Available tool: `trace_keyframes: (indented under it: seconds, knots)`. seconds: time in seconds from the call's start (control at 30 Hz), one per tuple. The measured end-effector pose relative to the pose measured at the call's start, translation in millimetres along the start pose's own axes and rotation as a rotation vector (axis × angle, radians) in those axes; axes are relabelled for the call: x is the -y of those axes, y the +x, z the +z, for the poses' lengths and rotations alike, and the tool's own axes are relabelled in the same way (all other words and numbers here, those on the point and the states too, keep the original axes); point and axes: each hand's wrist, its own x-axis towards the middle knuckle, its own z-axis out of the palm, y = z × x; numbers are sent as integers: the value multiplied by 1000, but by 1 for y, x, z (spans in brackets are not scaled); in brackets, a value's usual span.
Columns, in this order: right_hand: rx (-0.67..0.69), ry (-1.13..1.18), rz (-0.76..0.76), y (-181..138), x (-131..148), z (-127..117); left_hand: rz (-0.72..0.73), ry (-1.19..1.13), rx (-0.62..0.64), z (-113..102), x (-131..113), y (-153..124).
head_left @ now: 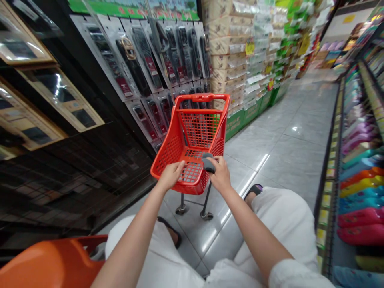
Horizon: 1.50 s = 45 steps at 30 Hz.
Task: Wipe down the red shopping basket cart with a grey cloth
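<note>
A small red plastic shopping cart (201,111) stands upright before me, its lattice basket facing me and its castors on the floor. My right hand (221,174) is closed around a dark grey, rounded object (207,164), held at the cart's near right rim; its exact kind cannot be told. Over the near left part of the basket reaches my left hand (172,175), fingers stretched out and nothing seen in them. Whether it touches the rim is unclear. Through the grid, the grey floor shows.
Packaged belts (135,60) hang on a rack at the left, beside boxed goods (64,94). Stacked tissue packs (229,48) line the aisle behind the cart. A shelf of colourful items (361,180) runs along the right. An orange plastic thing (45,264) is at lower left. Tiled floor (279,160) stretches ahead.
</note>
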Motion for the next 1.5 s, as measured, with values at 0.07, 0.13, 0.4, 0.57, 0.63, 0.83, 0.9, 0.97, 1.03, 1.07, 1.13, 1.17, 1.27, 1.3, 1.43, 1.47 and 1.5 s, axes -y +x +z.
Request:
trace_keyframes:
  seconds: [0.07, 0.13, 0.4, 0.57, 0.63, 0.83, 0.9, 0.97, 1.03, 1.07, 1.13, 1.17, 1.27, 1.3, 1.43, 1.47, 1.5]
  knots:
    - [-53, 83, -45, -18, 1, 13, -6, 410, -6, -12, 14, -12]
    - [-93, 150, -113, -48, 6, 27, 7, 695, -11, -14, 23, -21]
    - [-118, 146, -28, -40, 5, 23, 142, 797, -71, 3, 26, -27]
    - [-169, 119, -4, -33, 6, 14, 109, 827, -126, 14, 17, -28]
    - [-153, 120, -94, -53, 8, 13, 93, 843, -137, 17, 13, -29]
    - [-245, 412, -2, -44, -13, 16, 88, 855, -77, 20, 0, -29]
    - [-329, 510, 115, -21, -23, 20, 74, 857, -57, 23, -5, -27]
    - [-349, 534, 171, -9, -30, 25, 56, 855, -50, 26, -11, -25]
    - [-330, 515, 170, -19, -31, 29, 33, 860, -57, 31, -16, -23]
    - [-327, 502, 159, -31, -30, 31, 23, 866, -61, 33, -19, -22]
    - [-310, 486, 120, -59, -27, 33, 7, 879, -62, 36, -23, -20]
    - [-300, 490, 105, -72, -25, 34, 2, 885, -61, 37, -24, -20]
    - [-342, 582, 152, -83, -25, 37, 5, 892, -53, 40, -28, -18]
    - [-381, 639, 195, -79, -28, 39, 12, 892, -51, 40, -29, -18]
    - [-481, 863, 376, -57, -51, 58, 28, 902, -53, 44, -33, -14]
    - [-483, 900, 429, -57, -59, 64, 28, 904, -54, 44, -34, -12]
    - [-482, 929, 490, -58, -66, 70, 26, 906, -57, 45, -34, -11]
